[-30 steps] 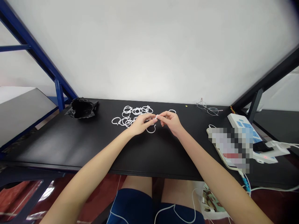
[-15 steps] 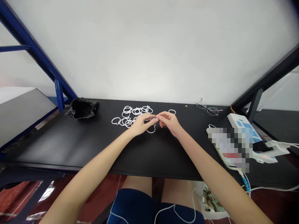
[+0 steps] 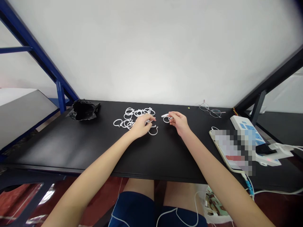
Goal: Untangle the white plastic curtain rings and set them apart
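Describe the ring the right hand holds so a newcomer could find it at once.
On the black table, look just right of the heap of white rings. The single ring is pinched by the right hand. Unlike the heaped ones, it is held apart, between fingertips.

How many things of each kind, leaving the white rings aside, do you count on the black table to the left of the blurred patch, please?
Crumpled black bag: 1
Pair of eyeglasses: 1
Yellow speck: 1
Hands: 2, the left hand on the ring heap, the right hand pinching a white ring
Total: 5
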`<state>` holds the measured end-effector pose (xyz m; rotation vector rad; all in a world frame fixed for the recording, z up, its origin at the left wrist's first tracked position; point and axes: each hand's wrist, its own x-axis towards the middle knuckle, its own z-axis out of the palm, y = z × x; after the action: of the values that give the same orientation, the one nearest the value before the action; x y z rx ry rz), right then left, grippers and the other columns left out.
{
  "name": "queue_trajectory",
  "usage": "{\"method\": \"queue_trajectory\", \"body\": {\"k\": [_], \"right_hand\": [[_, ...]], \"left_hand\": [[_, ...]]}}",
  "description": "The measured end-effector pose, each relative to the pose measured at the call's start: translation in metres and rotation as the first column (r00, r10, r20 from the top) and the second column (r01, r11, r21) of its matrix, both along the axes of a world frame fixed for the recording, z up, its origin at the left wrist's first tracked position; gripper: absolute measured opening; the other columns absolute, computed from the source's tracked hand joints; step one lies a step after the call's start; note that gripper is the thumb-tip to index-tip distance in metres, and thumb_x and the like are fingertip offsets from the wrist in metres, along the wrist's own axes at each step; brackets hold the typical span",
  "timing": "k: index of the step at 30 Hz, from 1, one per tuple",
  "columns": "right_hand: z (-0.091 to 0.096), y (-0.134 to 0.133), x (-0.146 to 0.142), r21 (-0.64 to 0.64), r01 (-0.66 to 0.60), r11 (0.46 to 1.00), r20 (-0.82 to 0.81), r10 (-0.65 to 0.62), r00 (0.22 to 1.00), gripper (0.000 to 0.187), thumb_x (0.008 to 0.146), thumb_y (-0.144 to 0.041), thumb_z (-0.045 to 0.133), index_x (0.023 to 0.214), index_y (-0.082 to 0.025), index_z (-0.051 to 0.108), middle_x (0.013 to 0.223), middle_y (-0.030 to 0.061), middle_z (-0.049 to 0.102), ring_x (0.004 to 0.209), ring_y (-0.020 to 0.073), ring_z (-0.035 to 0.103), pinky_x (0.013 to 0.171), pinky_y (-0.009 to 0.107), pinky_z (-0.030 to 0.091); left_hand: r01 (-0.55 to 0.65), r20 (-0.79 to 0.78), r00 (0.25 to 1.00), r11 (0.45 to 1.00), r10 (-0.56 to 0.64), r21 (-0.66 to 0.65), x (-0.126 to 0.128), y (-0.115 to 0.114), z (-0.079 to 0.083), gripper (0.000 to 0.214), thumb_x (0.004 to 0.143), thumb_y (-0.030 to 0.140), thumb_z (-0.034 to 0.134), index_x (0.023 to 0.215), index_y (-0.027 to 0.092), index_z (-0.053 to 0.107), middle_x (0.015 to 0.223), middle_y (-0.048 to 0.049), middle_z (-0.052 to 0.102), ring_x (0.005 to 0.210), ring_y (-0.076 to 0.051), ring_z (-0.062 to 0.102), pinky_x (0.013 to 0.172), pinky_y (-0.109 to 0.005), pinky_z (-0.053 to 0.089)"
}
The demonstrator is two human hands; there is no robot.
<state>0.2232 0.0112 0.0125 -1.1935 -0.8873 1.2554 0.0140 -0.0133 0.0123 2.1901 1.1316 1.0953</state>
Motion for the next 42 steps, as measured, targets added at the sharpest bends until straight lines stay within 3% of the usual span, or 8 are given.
{"method": "queue_trajectory", "body": {"k": [5,9,15,22,31,36,42], "right_hand": [[-0.002,0.003,0.004,0.033,0.04,0.999,0.023,-0.04,0.999,0.024,0.058,-0.029,0.082,0.072,-0.017,0.067,0.06,-0.0023,0.06,0.042,0.0043,0.046,0.038,0.017,0.043],[-0.004,0.004,0.004,0.011,0.073,0.997,0.005,-0.073,0.997,0.022,0.058,-0.027,0.081,0.07,-0.016,0.066,0.047,-0.0055,0.052,0.038,0.0043,0.043,0.037,0.017,0.042],[-0.002,0.004,0.004,-0.015,0.135,0.991,0.001,-0.135,0.991,0.016,0.06,-0.02,0.078,0.07,-0.016,0.067,0.059,-0.003,0.061,0.04,0.0033,0.045,0.037,0.016,0.043],[-0.003,0.006,0.005,-0.066,0.194,0.979,-0.106,-0.2,0.974,0.012,0.062,-0.016,0.075,0.066,-0.016,0.064,0.055,-0.0064,0.053,0.036,0.0007,0.037,0.034,0.016,0.038],[0.0,0.004,0.004,-0.034,0.212,0.977,-0.105,-0.214,0.971,0.013,0.06,-0.017,0.075,0.064,-0.016,0.063,0.055,-0.0066,0.05,0.036,0.0006,0.036,0.035,0.017,0.038],[-0.002,0.001,-0.002,0.092,0.12,0.988,-0.026,-0.118,0.993,0.019,0.059,-0.026,0.078,0.066,-0.017,0.063,0.048,-0.0082,0.045,0.036,0.0019,0.032,0.035,0.019,0.036],[0.001,-0.013,-0.019,0.223,-0.199,0.954,0.239,0.144,0.96,0.03,0.062,-0.042,0.079,0.073,-0.017,0.067,0.06,-0.0024,0.059,0.039,0.0044,0.039,0.035,0.021,0.035]], "left_hand": [[0.075,-0.221,0.974,0.986,-0.041,0.147,0.003,-0.003,-0.005,0.024,0.074,0.007,0.049,0.089,0.018,0.064,0.087,-0.0044,0.066,0.089,-0.02,0.06,0.09,-0.039,0.046],[0.099,-0.319,0.947,0.981,-0.041,0.168,0.003,-0.003,-0.008,0.022,0.078,0.01,0.05,0.092,0.018,0.064,0.09,-0.0051,0.065,0.092,-0.021,0.059,0.093,-0.04,0.044],[0.108,-0.374,0.927,0.979,-0.035,0.175,0.001,-0.001,-0.011,0.02,0.081,0.012,0.051,0.094,0.019,0.064,0.094,-0.0054,0.065,0.094,-0.021,0.058,0.095,-0.039,0.042],[0.125,-0.392,0.919,0.978,-0.05,0.169,0.0,0.0,-0.013,0.025,0.084,0.007,0.045,0.097,0.019,0.063,0.095,-0.0058,0.065,0.094,-0.02,0.058,0.092,-0.037,0.043],[0.143,-0.391,0.919,0.969,-0.055,0.2,0.001,0.002,-0.013,0.022,0.087,0.008,0.042,0.095,0.018,0.06,0.089,-0.0051,0.065,0.084,-0.018,0.06,0.084,-0.034,0.044],[0.152,-0.367,0.928,0.963,-0.063,0.221,0.001,0.0,-0.011,0.02,0.083,0.005,0.045,0.089,0.017,0.059,0.084,-0.0039,0.062,0.079,-0.017,0.058,0.078,-0.032,0.045],[0.103,-0.214,0.976,0.931,-0.028,0.351,0.004,-0.003,-0.004,0.017,0.086,0.007,0.046,0.082,0.019,0.057,0.083,-0.0027,0.064,0.084,-0.016,0.059,0.089,-0.034,0.045]]}}
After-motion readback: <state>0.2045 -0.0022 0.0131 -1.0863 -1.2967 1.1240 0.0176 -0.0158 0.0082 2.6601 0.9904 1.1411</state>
